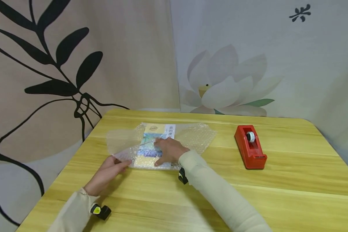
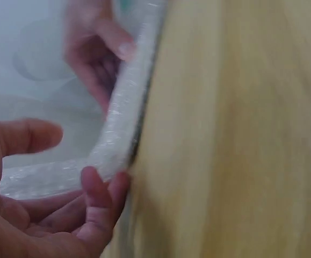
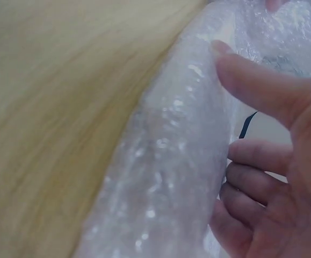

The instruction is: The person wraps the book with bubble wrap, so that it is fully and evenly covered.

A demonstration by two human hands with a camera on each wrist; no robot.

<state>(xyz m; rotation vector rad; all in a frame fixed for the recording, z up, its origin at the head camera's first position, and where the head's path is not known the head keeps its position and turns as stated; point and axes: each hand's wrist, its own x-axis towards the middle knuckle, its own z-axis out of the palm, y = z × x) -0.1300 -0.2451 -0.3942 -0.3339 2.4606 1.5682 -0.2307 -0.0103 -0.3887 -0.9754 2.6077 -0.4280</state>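
Observation:
A book (image 1: 150,145) with a blue, yellow and white cover lies in clear bubble wrap (image 1: 201,137) on the table. Over the book rests my right hand (image 1: 171,149), its fingers on the wrap and its thumb near the front edge. In the right wrist view that thumb is spread from the other fingers, against the bubble wrap (image 3: 166,140). My left hand (image 1: 108,170) is at the wrap's front left corner. Its fingers touch the corner in the left wrist view, while the thumb (image 2: 31,135) stands apart from them.
A red tape dispenser (image 1: 250,148) with a small roll of tape (image 1: 250,137) stands to the right on the wooden table (image 1: 293,154). Behind the table hangs a curtain (image 1: 139,58) printed with leaves and a flower.

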